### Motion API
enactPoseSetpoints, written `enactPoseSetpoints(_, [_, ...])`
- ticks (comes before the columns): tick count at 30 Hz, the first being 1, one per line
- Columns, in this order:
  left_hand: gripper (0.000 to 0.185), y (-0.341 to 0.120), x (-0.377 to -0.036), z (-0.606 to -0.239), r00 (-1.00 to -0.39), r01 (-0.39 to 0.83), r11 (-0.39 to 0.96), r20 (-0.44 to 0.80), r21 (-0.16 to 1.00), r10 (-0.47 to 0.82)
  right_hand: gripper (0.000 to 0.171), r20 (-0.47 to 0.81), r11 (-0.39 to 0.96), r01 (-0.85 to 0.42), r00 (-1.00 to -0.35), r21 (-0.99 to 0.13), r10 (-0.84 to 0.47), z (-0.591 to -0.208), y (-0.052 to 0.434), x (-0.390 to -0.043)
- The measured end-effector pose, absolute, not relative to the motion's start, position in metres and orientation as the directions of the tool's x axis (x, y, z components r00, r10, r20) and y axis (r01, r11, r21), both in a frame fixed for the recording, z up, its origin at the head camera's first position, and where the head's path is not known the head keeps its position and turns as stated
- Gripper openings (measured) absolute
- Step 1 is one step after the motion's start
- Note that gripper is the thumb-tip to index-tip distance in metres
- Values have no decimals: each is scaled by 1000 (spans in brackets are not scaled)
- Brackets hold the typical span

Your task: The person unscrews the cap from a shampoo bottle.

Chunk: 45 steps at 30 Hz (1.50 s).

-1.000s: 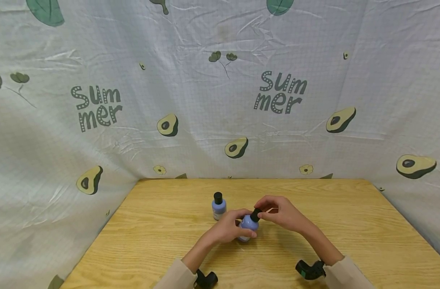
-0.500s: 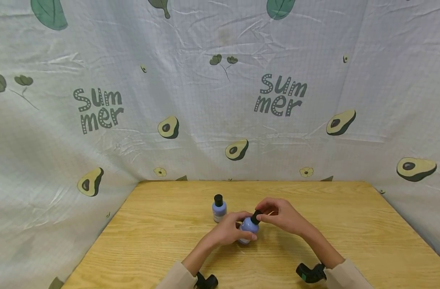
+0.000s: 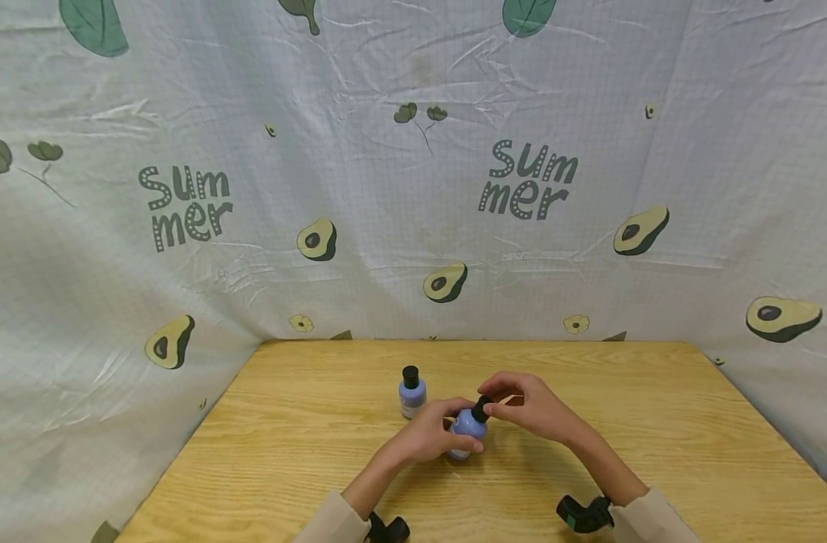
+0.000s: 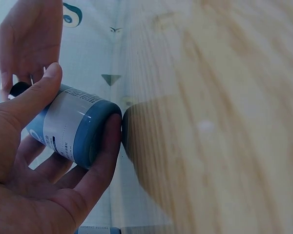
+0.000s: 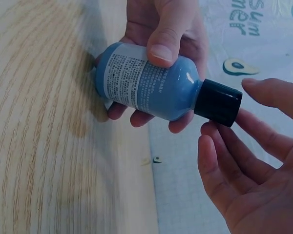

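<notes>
Makeshift recording booth, avocado-print backdrop [image 3: 413,188], wooden table [image 3: 657,437]

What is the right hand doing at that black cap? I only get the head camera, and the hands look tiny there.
Observer: The right wrist view shows the right hand with its fingers spread beside the black cap, not curled round it. I cannot tell if they touch it.
Visitor: How is the bottle held?
Observer: The left hand grips the blue bottle almost on its side, thumb on top and fingers underneath.
Visitor: Is anything printed on it?
Observer: It has a pale label with fine print, too small to read; the thumb rests on the label's edge.
</notes>
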<state>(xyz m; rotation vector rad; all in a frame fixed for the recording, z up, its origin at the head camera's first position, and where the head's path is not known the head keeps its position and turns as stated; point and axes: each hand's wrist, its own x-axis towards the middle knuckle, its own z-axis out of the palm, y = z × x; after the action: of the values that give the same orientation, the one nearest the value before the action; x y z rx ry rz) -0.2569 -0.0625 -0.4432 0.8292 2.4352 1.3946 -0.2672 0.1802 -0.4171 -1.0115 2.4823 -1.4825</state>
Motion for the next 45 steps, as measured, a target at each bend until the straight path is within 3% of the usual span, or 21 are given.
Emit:
enactPoseSetpoints(11, [51, -63, -257, -444, -812, 375, 395, 92, 839, 576, 28, 246, 344, -487, -796, -803, -554, -417, 180, -267])
enactPoseSetpoints(23, [53, -63, -255, -442, -826, 355, 395, 86, 847, 558, 27, 263, 297, -514, -757, -805, -599, -415, 179, -268])
enactPoseSetpoints(33, [50, -64, -255, -442, -818, 347, 380, 79, 858, 569, 28, 245, 356, -494, -794, -794, -556, -418, 179, -267])
enactPoseSetpoints(45, [54, -62, -256, -441, -827, 362, 424, 76, 830, 557, 23, 239, 328, -494, -776, -805, -584, -417, 179, -269])
